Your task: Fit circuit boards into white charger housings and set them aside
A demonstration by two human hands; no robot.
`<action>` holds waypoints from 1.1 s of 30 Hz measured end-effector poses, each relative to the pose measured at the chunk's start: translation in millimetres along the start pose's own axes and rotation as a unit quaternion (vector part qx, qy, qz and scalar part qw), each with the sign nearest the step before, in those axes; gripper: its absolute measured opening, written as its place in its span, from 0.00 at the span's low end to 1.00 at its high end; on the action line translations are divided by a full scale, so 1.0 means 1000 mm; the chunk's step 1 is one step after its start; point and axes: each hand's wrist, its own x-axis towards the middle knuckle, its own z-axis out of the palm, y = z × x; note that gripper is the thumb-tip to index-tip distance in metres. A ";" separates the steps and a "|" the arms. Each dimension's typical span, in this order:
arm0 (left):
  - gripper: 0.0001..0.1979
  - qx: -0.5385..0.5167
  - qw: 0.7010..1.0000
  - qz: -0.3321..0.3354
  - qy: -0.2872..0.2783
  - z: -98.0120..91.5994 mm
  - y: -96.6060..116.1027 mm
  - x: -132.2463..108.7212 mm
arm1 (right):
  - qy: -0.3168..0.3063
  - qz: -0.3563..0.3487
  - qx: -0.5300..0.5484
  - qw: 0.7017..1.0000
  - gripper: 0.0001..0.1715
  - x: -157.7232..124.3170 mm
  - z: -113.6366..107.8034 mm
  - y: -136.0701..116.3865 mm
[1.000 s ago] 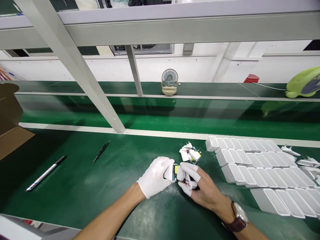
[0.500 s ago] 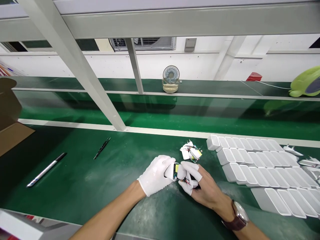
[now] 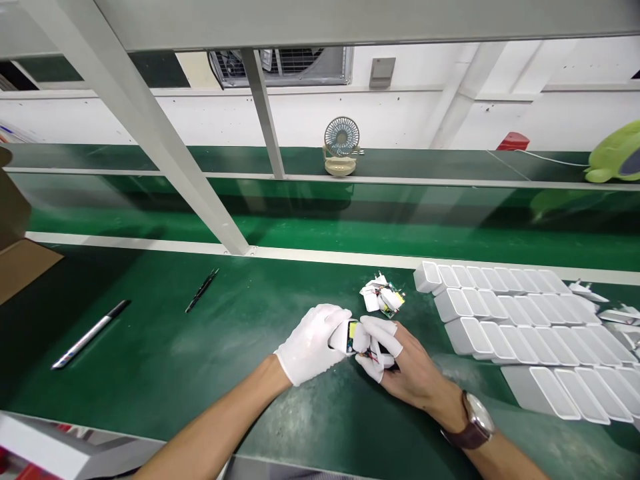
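Observation:
My left hand (image 3: pixel 316 343), in a white glove, is closed around a white plastic housing (image 3: pixel 340 336). A circuit board (image 3: pixel 352 331) with a yellow-wrapped part sits partly inside the housing's open end. My right hand (image 3: pixel 387 347), with white covers on its fingertips, pinches the board's outer end, where a white piece and thin wires show. The fingers hide some of the board. Just beyond my hands lies a small pile of white plug parts and circuit boards (image 3: pixel 383 295) on the green tabletop (image 3: pixel 200 353).
Rows of white open housings (image 3: pixel 505 313) stand to the right, with white plug pieces (image 3: pixel 587 291) behind them. A silver marker (image 3: pixel 91 335) and a black pen (image 3: pixel 202 291) lie left. A cardboard box (image 3: pixel 25 267) is far left; a small fan (image 3: pixel 342 145) stands on the shelf.
The camera view has tilted slightly, so the scene sits a little higher. Both hands keep their hold, and the board appears marginally deeper in the housing.

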 end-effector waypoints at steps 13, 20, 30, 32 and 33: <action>0.32 -0.037 0.997 -0.054 -0.043 0.000 0.011 0.000 | -0.002 0.045 0.064 0.997 0.45 -0.001 0.003 -0.011; 0.19 -0.194 0.966 -0.130 -0.114 -0.020 0.011 0.004 | -0.017 0.048 0.129 0.990 0.45 -0.002 0.000 -0.009; 0.13 -0.265 0.952 -0.156 -0.008 -0.033 0.013 0.007 | -0.042 0.058 0.106 0.992 0.31 -0.002 0.017 -0.006; 0.08 -0.295 0.931 -0.213 -0.006 -0.033 0.014 0.009 | -0.044 0.049 0.108 0.992 0.30 -0.002 0.018 -0.007; 0.09 -0.312 0.916 -0.251 -0.006 -0.033 0.015 0.010 | -0.045 0.042 0.103 0.993 0.30 -0.002 0.018 -0.007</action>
